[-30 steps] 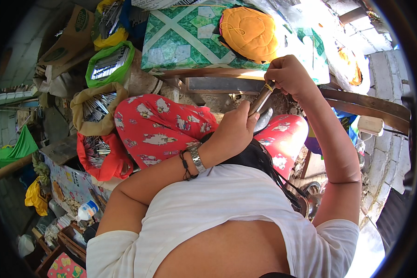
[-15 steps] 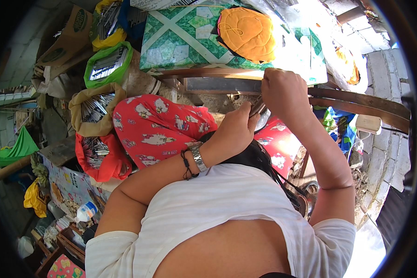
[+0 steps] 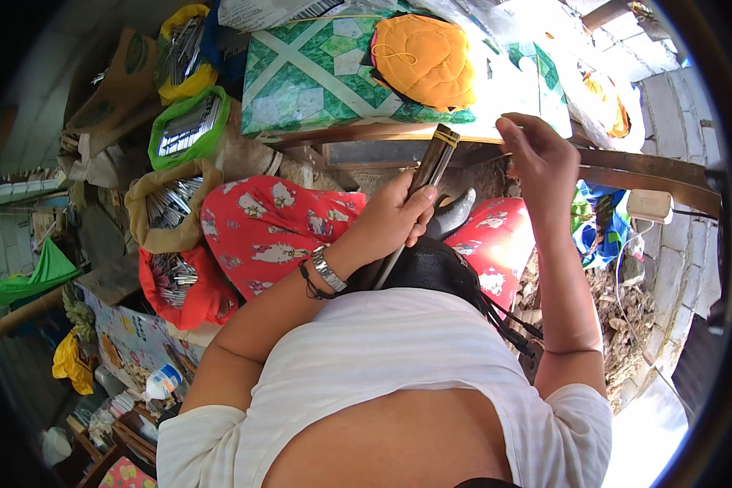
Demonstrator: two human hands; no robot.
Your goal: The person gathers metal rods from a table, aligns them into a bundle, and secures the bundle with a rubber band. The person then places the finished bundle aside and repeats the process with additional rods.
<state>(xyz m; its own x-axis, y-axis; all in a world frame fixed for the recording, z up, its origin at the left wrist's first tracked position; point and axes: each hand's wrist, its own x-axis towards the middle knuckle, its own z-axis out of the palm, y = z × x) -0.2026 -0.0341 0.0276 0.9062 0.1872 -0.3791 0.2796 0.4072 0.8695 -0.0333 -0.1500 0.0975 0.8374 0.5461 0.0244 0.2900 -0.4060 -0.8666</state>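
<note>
My left hand (image 3: 394,213) is wrapped round a slim dark brown bundle (image 3: 436,159) that looks like thin sticks or tubes, with yellowish bands near its upper end. The bundle slants up from my lap toward the table, its lower part passing under my palm. To the right of it, apart from its banded end, is my right hand (image 3: 542,159), raised, with thumb and forefinger drawn together. Whatever those fingertips hold, if anything, is too small to make out. A dark grey curved object (image 3: 452,213) shows behind the bundle, between my knees.
Ahead stands a table with a green patterned cover (image 3: 301,77), carrying a round yellow-orange cloth piece (image 3: 427,63). Along the left are a green bag (image 3: 156,138), a tan bag (image 3: 141,221) and a red bag (image 3: 189,305), all with slim silvery sticks. A wooden bar (image 3: 651,180) crosses at right.
My right hand has come away from the bundle's upper end and moved right, its fist loosening. My left hand has shifted left, and the bundle now shows along most of its length.
</note>
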